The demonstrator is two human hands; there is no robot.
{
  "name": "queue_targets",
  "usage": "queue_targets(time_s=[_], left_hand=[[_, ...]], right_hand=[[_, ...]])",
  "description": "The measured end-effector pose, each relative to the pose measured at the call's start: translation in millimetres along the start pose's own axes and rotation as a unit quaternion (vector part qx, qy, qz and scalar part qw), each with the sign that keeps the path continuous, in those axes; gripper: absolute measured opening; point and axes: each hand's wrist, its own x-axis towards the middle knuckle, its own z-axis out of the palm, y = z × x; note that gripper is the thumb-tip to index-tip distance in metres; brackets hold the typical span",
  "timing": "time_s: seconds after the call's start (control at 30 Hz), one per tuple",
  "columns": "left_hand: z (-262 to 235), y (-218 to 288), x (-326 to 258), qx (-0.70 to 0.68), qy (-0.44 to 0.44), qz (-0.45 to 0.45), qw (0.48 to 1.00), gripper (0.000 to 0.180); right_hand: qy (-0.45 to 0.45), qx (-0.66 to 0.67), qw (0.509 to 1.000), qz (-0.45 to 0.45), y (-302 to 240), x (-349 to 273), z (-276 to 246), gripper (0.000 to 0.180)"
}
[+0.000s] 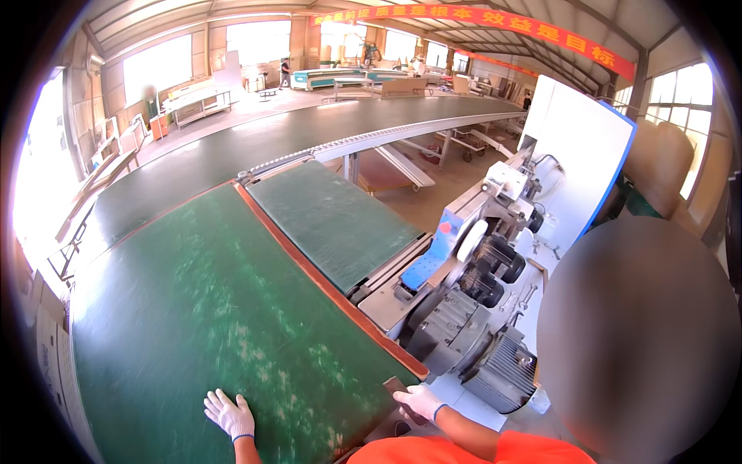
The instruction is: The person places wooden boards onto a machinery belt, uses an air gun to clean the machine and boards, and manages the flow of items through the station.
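Head view: your left hand (230, 416), fingers spread and holding nothing, lies palm-down on the green belt (178, 317), while your right hand (421, 402) curls around a brown bar (395, 383) well to its right, apparently gripped but not yet released.

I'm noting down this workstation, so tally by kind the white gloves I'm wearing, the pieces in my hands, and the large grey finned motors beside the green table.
White gloves, on left hand and right hand: 2
Brown strip, in the right hand: 1
Large grey finned motor: 1
Total: 4
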Motion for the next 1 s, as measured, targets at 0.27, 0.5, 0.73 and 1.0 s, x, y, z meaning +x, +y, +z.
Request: queue_targets(time_s=[0.27, 0.5, 0.73, 1.0], left_hand=[[2.3, -0.8, 36.4, -0.010, 0.056, 0.015, 0.998, 0.066], [-56.2, 49.7, 34.6, -0.058, -0.061, -0.005, 0.996, 0.069], [8.2, 105.2, 23.3, -0.073, 0.135, 0.121, 0.981, 0.059], [25.8, 103.5, -13.4, -0.058, 0.019, 0.102, 0.993, 0.067]], right_hand=[[0.024, 0.073, 0.997, -0.006, 7.9, -4.5, -10.5, 0.032], [0.088, 0.194, 0.976, -0.050, 13.5, -15.8, -66.2, 0.027], [0.027, 0.174, 0.983, -0.058, -2.6, -29.8, -87.4, 0.029], [-0.042, 0.013, 0.998, -0.033, -11.1, 27.4, -48.3, 0.037]])
